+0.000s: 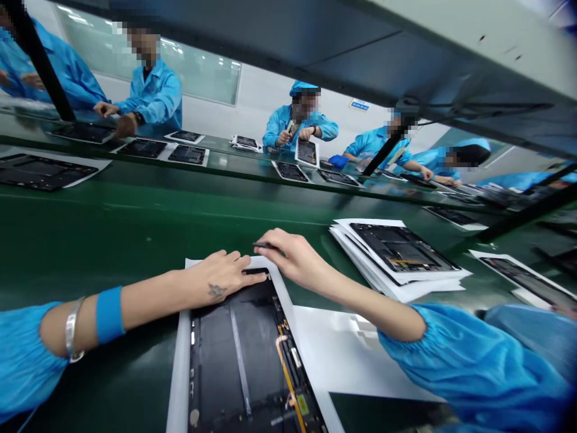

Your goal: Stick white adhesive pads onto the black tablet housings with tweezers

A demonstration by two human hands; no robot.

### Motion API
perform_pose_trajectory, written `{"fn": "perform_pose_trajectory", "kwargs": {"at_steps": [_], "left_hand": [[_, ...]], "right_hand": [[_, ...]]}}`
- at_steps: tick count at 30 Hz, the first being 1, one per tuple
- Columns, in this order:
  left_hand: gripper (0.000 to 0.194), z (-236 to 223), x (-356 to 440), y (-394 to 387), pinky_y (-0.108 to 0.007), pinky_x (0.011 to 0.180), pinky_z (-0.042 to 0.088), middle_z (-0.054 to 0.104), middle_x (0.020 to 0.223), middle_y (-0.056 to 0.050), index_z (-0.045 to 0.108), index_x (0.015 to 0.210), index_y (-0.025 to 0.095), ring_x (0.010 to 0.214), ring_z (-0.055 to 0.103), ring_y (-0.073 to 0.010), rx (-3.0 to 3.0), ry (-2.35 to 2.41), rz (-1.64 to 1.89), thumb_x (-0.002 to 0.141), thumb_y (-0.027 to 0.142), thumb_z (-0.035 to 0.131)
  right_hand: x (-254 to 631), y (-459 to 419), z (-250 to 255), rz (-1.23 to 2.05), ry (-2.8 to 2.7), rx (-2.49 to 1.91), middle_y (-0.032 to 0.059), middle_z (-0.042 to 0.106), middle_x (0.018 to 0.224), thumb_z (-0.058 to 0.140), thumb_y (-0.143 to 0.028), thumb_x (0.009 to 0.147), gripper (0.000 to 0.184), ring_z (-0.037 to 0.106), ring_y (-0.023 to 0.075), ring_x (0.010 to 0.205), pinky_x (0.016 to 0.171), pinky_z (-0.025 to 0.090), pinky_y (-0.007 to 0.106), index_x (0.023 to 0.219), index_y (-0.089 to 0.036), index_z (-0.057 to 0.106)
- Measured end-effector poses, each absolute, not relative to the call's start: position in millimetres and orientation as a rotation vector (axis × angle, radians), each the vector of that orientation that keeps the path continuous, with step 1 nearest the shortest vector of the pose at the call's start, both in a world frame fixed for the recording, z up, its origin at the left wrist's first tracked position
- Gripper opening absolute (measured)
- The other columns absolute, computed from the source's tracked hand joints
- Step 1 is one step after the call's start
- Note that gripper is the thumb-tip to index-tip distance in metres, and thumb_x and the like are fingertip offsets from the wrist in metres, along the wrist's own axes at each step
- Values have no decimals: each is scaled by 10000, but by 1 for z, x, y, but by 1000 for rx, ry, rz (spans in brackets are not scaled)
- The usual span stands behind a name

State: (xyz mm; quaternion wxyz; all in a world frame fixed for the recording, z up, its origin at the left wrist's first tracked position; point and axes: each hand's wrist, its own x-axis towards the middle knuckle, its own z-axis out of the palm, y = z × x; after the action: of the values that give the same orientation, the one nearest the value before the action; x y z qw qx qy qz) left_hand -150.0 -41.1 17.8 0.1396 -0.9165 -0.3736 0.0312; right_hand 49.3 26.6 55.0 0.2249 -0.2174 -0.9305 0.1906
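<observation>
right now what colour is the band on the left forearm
The forearm band is bright blue, best seen in the head view.

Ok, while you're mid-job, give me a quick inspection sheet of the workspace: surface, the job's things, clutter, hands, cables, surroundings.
surface: green conveyor belt, glossy.
job's things: opened tablet with dark inner frame showing, on a white sheet.
clutter: stacked tablets on white sheets to the right; loose white sheet beside the opened tablet.
hands: left hand lies flat at the tablet's top edge; right hand grips a thin dark tool.
cables: orange flex cable inside the tablet.
surroundings: co-workers in blue smocks across the line, with more tablets.
</observation>
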Motion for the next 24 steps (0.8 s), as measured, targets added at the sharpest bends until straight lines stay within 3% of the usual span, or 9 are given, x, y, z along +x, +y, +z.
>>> {"fn": "perform_pose_trajectory", "kwargs": {"at_steps": [4,8,18,24], "left_hand": [[470,9,-174,-57,-352,816,534,645,1184,-120,515,1365,170,969,646,-232,-2749,-1107,-122,911,72,447],[416,3,-192,-68,-348,1041,476,642,1284,-132,558,1295,78,1225,579,-230,-2818,-1019,-402,920,47,378],[442,0,-188,-66,-368,1049,491,635,1314,-131,560,1312,101,1253,576,-225,-2840,-1046,-414,912,46,382],[398,3,-187,-67,-376,1008,515,688,1210,-139,619,1234,91,1148,634,-239,-2826,-1041,-458,888,38,430]], "right_hand": [[38,36,43,462,-2868,-475,50,625,808,602,-79,885,136,564,180,799,702,421,282,789,-166,646],[30,33,40,392,-3039,-339,43,594,810,612,-29,852,172,531,172,794,692,396,275,740,-159,621],[16,28,54,-103,-3305,-139,92,624,874,538,-42,844,148,506,210,784,672,370,328,880,-139,644],[49,44,48,122,-3275,-422,71,609,826,579,-70,852,101,531,196,764,654,400,306,824,-149,636]]}}
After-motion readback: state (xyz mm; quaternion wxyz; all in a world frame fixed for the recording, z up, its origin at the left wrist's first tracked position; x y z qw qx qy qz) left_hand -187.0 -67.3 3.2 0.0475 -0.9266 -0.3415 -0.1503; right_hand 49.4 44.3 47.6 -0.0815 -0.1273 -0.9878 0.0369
